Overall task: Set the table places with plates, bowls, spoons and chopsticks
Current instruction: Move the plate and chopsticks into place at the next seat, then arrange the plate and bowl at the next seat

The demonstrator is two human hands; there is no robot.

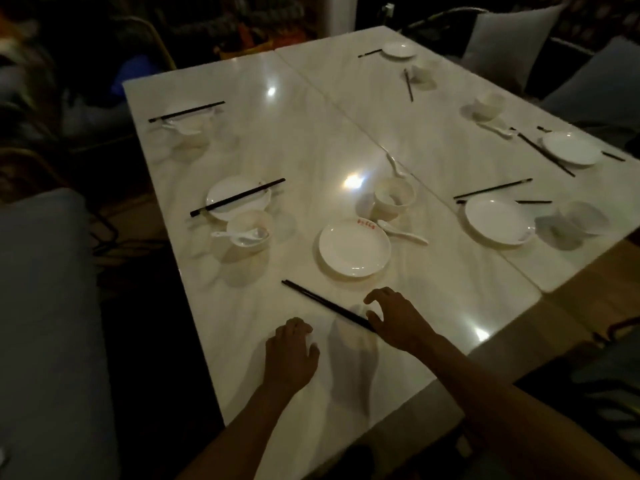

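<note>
plate [354,247] bears small red writing, too blurred to read.

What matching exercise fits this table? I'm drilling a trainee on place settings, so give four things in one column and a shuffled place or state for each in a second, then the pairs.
Things
1. plate with red lettering
2. chopsticks by the right hand
3. spoon at the left setting
4. chopsticks at the left setting

Places
A. resting across a white plate
B. lying in a bowl
C. flat on the bare tabletop, one end at the hand
D. just in front of a cup, with a loose spoon to its right

Pairs: 1-D, 2-C, 3-B, 4-A
</note>
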